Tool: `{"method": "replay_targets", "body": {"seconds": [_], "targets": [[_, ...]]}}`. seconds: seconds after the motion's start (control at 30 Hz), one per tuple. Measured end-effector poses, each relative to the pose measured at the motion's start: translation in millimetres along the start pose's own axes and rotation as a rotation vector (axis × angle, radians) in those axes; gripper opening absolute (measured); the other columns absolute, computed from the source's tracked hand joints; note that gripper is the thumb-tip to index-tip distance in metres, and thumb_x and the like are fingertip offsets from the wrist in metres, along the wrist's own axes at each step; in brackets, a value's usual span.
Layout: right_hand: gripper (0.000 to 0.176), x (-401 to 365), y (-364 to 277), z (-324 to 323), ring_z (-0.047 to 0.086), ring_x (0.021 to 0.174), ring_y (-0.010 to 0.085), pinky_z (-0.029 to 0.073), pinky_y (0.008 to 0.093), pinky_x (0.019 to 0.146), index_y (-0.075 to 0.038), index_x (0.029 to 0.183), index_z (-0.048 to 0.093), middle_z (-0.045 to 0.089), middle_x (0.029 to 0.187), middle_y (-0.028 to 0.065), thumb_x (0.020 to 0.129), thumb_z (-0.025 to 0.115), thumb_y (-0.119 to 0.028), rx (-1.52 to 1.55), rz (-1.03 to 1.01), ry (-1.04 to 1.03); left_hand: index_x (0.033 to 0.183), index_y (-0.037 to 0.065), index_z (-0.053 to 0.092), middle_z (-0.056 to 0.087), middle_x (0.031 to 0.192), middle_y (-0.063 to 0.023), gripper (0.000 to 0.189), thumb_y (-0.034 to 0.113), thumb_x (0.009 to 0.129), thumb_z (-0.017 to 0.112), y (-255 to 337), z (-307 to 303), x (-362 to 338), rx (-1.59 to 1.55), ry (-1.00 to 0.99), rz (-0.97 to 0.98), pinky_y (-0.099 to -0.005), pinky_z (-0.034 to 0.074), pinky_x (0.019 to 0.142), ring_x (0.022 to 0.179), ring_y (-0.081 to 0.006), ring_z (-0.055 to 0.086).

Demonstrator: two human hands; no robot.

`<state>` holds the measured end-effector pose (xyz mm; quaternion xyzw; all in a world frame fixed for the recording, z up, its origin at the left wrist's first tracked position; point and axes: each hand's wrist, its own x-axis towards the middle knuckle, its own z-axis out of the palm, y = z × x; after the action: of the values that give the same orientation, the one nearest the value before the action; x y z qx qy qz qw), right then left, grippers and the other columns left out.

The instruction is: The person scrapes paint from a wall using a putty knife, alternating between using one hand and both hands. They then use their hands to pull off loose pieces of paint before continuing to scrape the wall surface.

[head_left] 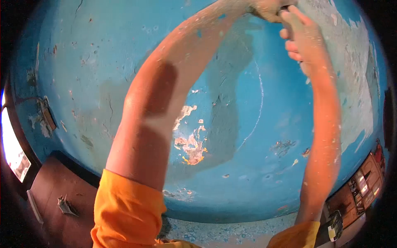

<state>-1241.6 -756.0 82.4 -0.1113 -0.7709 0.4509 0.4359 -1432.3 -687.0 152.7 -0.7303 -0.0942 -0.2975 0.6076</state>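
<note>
At the top of the head view, both my arms are raised against a blue painted wall (273,120). My right hand (308,43) has its fingers wrapped round a paint scraper (292,21), which is mostly hidden by the fingers and blurred. Close against the tool's upper end is my left hand (269,8), closed and partly cut off by the frame's top edge; its fingertips hardly show. Beside my hands, on the right, a broad pale patch (347,74) of the wall is stripped of blue paint. Small flakes lie on both forearms.
Chipped spots (192,146) mark the wall between my arms, and a thin white line curves down it. A brown tabletop (58,194) stands at lower left, by a bright window (14,144). Wooden furniture (359,188) with small items is at lower right.
</note>
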Motion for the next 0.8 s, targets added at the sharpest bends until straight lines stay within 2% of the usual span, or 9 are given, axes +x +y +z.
{"method": "replay_targets", "body": {"seconds": [0.1,0.17,0.3,0.37,0.47,0.6,0.67,0.73,0.8], "targets": [[0.014,8.3,25.0,25.3,0.035,0.043,0.007,0.023,0.0202,0.034,-0.009,0.101,0.053,0.046,0.064,0.0034,0.093,0.049,-0.02,-0.332,-0.18,0.262,0.094,0.004,0.055,0.06,0.085,-0.0168,0.043,0.028,0.061,0.069,-0.5,1.1,3.5,-0.069,0.042,0.012,-0.046,0.045,0.079,0.086,-0.0393,0.058],[0.061,22.3,33.5,16.7,0.032,0.044,0.002,0.023,0.0166,0.034,-0.005,0.141,0.037,0.051,0.072,0.0015,0.088,0.059,-0.028,-0.339,-0.349,0.279,0.099,0.003,0.056,0.061,0.088,-0.0175,0.048,0.028,0.06,0.069,-2.1,-5.8,-2.5,-0.035,-0.023,-0.077,-0.0461,0.046,0.079,0.087,-0.0392,0.059],[0.061,49.3,20.6,6.5,0.032,0.045,0.0019,0.023,0.0167,0.035,-0.005,0.141,0.036,0.052,0.072,0.0024,0.089,0.058,-0.027,-0.287,-0.331,0.191,0.093,0.003,0.055,0.06,0.087,-0.0181,0.044,0.029,0.06,0.069,-24.4,-7.8,7.8,0.096,-0.214,-0.153,-0.0473,0.046,0.077,0.085,-0.0396,0.058],[0.024,19.6,20.8,25.6,0.039,0.048,0.0062,0.028,0.0204,0.038,-0.004,0.101,0.058,0.051,0.068,0.0019,0.087,0.052,-0.022,-0.377,-0.376,0.285,0.086,0.003,0.052,0.058,0.082,-0.0172,0.041,0.032,0.063,0.068,-6.9,-4.2,1.4,-0.045,0.1,-0.039,-0.0465,0.045,0.076,0.083,-0.039,0.057],[0.021,-2.9,41.7,42.0,0.04,0.047,0.0071,0.029,0.0218,0.038,-0.006,0.098,0.058,0.052,0.068,0.0025,0.086,0.052,-0.022,-0.458,-0.279,0.382,0.087,0.003,0.053,0.057,0.082,-0.0169,0.041,0.034,0.064,0.067,22.8,-7.7,-11.2,-0.14,0.009,-0.047,-0.045,0.045,0.078,0.086,-0.0384,0.057],[0.021,11.6,26.6,13.2,0.041,0.046,0.0079,0.031,0.0239,0.038,-0.007,0.096,0.058,0.052,0.068,0.0026,0.086,0.052,-0.023,-0.453,-0.234,0.25,0.085,0.003,0.052,0.055,0.08,-0.0166,0.042,0.034,0.062,0.069,8.2,17.2,-4.7,-0.126,0.168,-0.06,-0.0457,0.043,0.078,0.082,-0.0368,0.056],[0.052,7.1,43.9,21.1,0.034,0.044,0.0025,0.024,0.0173,0.034,-0.011,0.138,0.044,0.051,0.071,0.0024,0.089,0.055,-0.023,-0.386,-0.257,0.321,0.086,0.003,0.052,0.055,0.078,-0.0165,0.044,0.036,0.061,0.069,5.9,14.4,-4.6,-0.088,0.201,0.15,-0.0455,0.043,0.078,0.08,-0.0366,0.056],[0.052,4.5,35.2,36.3,0.034,0.044,0.0025,0.023,0.0174,0.034,-0.011,0.138,0.044,0.051,0.071,0.0023,0.089,0.055,-0.023,-0.365,-0.262,0.317,0.086,0.003,0.053,0.056,0.079,-0.0175,0.044,0.036,0.061,0.069,11.7,-9.0,-9.1,-0.217,-0.004,-0.005,-0.0458,0.044,0.078,0.082,-0.0378,0.056],[0.052,8.4,28.5,41.0,0.034,0.044,0.0025,0.023,0.0175,0.034,-0.01,0.138,0.043,0.051,0.071,0.0022,0.089,0.055,-0.024,-0.357,-0.248,0.288,0.084,0.003,0.054,0.056,0.078,-0.0179,0.043,0.034,0.06,0.07,9.7,-8.0,-8.2,-0.213,0.1,-0.015,-0.0464,0.044,0.078,0.082,-0.0386,0.056]]}}
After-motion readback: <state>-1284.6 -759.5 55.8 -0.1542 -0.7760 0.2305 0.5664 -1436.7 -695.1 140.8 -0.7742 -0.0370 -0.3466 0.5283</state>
